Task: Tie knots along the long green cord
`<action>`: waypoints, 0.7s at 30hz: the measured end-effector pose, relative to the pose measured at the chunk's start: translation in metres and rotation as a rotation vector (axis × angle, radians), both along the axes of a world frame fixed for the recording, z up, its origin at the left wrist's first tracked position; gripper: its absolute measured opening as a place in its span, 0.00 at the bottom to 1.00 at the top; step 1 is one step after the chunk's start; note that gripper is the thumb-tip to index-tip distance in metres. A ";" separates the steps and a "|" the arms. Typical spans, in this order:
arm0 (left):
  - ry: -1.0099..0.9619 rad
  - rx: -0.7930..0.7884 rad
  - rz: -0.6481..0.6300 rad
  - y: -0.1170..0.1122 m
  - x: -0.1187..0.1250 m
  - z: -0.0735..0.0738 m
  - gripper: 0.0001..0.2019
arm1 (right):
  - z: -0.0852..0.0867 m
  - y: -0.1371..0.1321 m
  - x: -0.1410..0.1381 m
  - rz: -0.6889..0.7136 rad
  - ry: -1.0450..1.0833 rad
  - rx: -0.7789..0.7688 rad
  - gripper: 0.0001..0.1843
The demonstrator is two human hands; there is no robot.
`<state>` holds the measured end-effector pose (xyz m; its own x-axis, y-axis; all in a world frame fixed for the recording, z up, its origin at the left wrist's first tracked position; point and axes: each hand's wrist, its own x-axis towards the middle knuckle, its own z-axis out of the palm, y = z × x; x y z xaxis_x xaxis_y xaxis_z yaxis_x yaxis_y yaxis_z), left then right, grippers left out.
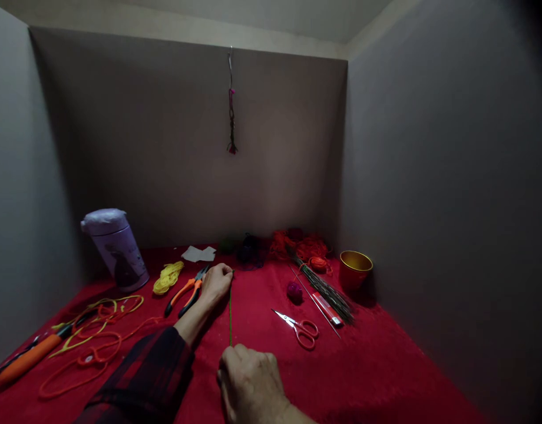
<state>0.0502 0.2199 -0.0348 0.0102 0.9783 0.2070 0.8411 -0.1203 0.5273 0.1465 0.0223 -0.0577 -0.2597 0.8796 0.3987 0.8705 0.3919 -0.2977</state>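
Note:
A thin green cord runs straight between my two hands over the red cloth. At its far end my left hand has its fingers closed on the cord, and a short green tip shows past them. Close to me, the fist of my right hand grips the near end; its fingertips are mostly hidden. Beside my left hand lie pliers with orange and black handles. To the right of the cord rest scissors with red handles, their blades slightly apart.
Left stand a purple canister, yellow yarn, tangled orange cord and an orange-handled tool. Right are a magenta yarn ball, a twig bundle, a red box and a gold-lined cup. A braided piece hangs behind.

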 end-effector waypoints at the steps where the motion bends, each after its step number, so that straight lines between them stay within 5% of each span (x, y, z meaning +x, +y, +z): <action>1: -0.005 -0.003 0.000 0.001 0.000 0.000 0.07 | 0.000 0.000 0.000 -0.003 0.000 0.001 0.05; 21: 0.096 -0.047 0.019 0.001 0.007 0.005 0.08 | 0.005 0.001 0.000 0.004 -0.007 -0.061 0.05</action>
